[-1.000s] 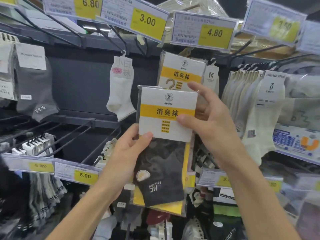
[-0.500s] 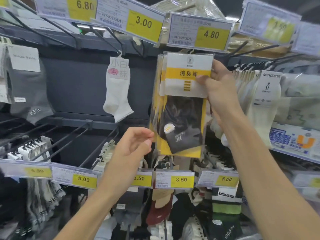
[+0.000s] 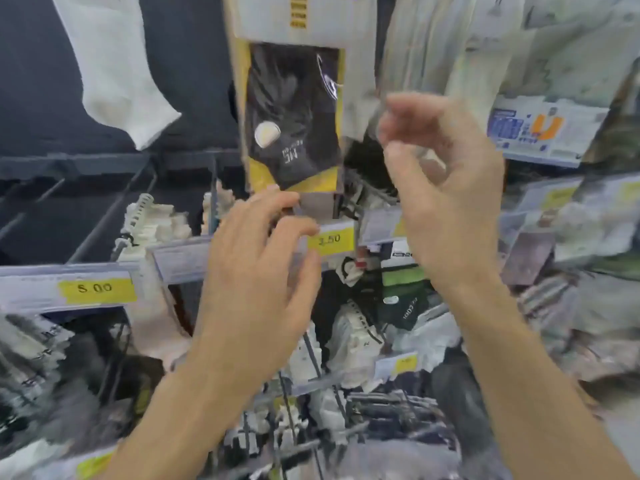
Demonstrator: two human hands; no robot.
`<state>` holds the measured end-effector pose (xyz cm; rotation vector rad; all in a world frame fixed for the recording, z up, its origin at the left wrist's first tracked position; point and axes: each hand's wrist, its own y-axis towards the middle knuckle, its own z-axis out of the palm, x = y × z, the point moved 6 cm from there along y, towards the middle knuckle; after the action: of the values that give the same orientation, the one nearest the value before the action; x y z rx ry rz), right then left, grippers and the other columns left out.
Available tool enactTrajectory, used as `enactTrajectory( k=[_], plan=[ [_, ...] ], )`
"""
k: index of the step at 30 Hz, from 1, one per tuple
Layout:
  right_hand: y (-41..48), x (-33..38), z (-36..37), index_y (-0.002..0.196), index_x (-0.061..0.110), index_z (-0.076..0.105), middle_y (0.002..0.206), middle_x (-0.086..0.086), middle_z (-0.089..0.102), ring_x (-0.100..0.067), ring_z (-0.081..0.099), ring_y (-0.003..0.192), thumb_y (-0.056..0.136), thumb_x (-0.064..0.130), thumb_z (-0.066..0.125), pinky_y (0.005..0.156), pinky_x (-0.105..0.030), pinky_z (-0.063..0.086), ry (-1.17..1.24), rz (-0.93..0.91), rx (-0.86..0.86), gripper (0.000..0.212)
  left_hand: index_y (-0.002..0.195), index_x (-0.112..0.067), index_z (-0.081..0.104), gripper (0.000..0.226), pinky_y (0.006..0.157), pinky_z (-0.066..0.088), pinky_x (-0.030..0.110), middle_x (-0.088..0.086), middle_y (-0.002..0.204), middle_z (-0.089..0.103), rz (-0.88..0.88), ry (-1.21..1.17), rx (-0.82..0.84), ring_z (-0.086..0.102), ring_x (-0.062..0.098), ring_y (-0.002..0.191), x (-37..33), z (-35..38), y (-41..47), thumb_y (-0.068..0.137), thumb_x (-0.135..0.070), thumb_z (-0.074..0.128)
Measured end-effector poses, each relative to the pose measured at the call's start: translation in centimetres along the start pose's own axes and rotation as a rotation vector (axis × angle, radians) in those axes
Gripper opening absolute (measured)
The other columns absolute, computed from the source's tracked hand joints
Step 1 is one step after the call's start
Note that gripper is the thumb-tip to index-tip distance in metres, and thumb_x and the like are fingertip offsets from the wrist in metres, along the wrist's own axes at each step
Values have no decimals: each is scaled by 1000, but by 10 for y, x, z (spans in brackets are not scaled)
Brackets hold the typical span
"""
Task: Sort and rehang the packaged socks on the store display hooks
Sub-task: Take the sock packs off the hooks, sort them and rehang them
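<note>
Top centre, hanging free: the black sock pack in its yellow card. Header cropped by the frame, so no telling how well seated on its hook.

Just under the pack, the left hand — fingers loosely spread, gripping nothing, one fingertip right at the pack's bottom edge. Touching or a hair off? Cannot tell.

Right of the pack, level with its lower half, the right hand: fingers loosely curled, smeared by motion, apparently empty.

Left of the pack, a white sock dangling. Right of the pack, above the right hand, a row of pale socks. Directly below the pack, beside the left thumb, the 3.50 price tag. Further down and left of the pack, the 5.00 price tag.

Reads as this pack done, with both hands free for the next one.

Risks from here:
- Nudging the pack with that left fingertip, swinging it and slipping a shallow hanger loop off the hook — straight down into the jumble below the pack.
- Brushing the pale socks with the right knuckles and dragging a pair loose.
- Wrong hook as well: nothing in view to confirm the match between pack and price.
</note>
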<state>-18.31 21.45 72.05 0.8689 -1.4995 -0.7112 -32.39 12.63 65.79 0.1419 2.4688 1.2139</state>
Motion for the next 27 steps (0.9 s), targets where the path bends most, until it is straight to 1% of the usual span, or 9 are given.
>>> enactTrajectory(
  k=[2,4,7,9,12,16,20,23,27],
  plan=[
    [-62,-6,-8,115,12,65,103,2,64,-12,64,99,95,3,55,78,-22,52,-52,23,118,24,105,-10,63,20,112,34,39,9,131,57,67,-73,31,46,26,132,-21,22,-27,95,-21,50],
    [-131,-27,-20,116,11,65,107,3,64,-12,64,101,98,4,52,79,-26,54,-94,173,180,24,101,-10,63,19,107,37,35,7,127,57,48,-181,141,49,23,126,-39,57,-61,95,-21,49],
    [-251,-77,-59,117,13,65,112,3,69,-9,65,102,96,7,49,86,-30,54,-173,619,132,28,87,-10,65,27,88,39,28,6,108,64,-67,-316,534,53,17,103,-61,138,-132,93,-26,44],
    [-344,-103,-94,117,16,66,109,7,70,-3,65,95,93,10,50,83,-25,52,-264,889,118,30,82,-9,66,31,80,40,28,3,94,66,-144,-377,836,59,20,91,-76,195,-194,92,-29,43],
    [-479,-122,-144,113,27,67,101,20,65,7,61,88,91,10,53,80,-22,51,-386,1247,158,31,92,-13,69,12,83,44,33,1,94,67,-197,-370,1181,63,24,93,-91,264,-285,95,-17,58],
    [-625,-131,-203,104,29,67,100,17,69,-3,64,88,89,8,57,82,-34,54,-454,1611,153,28,92,-21,64,9,88,47,37,-5,99,65,-228,-319,1442,61,20,100,-107,339,-390,95,-17,56],
    [-733,-154,-240,101,24,64,96,6,69,-17,64,88,92,21,60,80,-40,53,-486,1845,195,10,93,-24,63,7,78,47,35,-4,98,66,-251,-240,1594,62,23,96,-123,409,-489,94,-22,56],
    [-791,-194,-261,110,27,63,105,7,69,-19,65,96,92,21,57,84,-36,51,-487,1890,319,20,92,-23,61,8,79,46,35,-3,96,65,-276,-218,1696,60,24,96,-136,462,-562,94,-24,53],
    [-850,-266,-290,110,23,65,108,2,68,-21,64,99,89,12,54,84,-34,49,-503,1863,386,27,88,-27,55,8,82,49,36,-7,92,60,-326,-220,1797,60,21,92,-148,530,-645,94,-22,51]
  ],
)
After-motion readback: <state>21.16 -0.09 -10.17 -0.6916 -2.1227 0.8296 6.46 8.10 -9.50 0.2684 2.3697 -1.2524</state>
